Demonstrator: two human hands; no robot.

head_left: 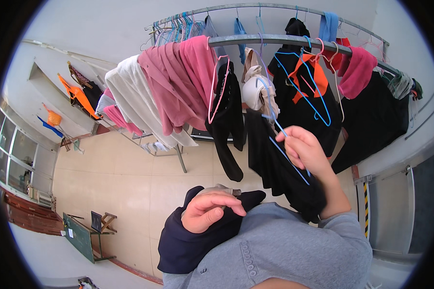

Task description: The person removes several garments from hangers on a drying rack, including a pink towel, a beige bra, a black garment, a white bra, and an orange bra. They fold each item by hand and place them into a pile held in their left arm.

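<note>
My right hand is raised in front of the clothes rack, its fingers closed on a light blue clothes hanger. A black garment hangs down beside and below that hanger, close to my right forearm. My left hand is held low before my body. Its fingers are loosely bent, the thumb apart, with nothing visible between them. Dark navy cloth lies draped over my left forearm, and something beige-grey shows just behind that hand.
Ahead stands a metal rack with pink and white towels, a white bra, black clothes and several hangers. A green table and small wooden stool are at the left. A metal door is at the right.
</note>
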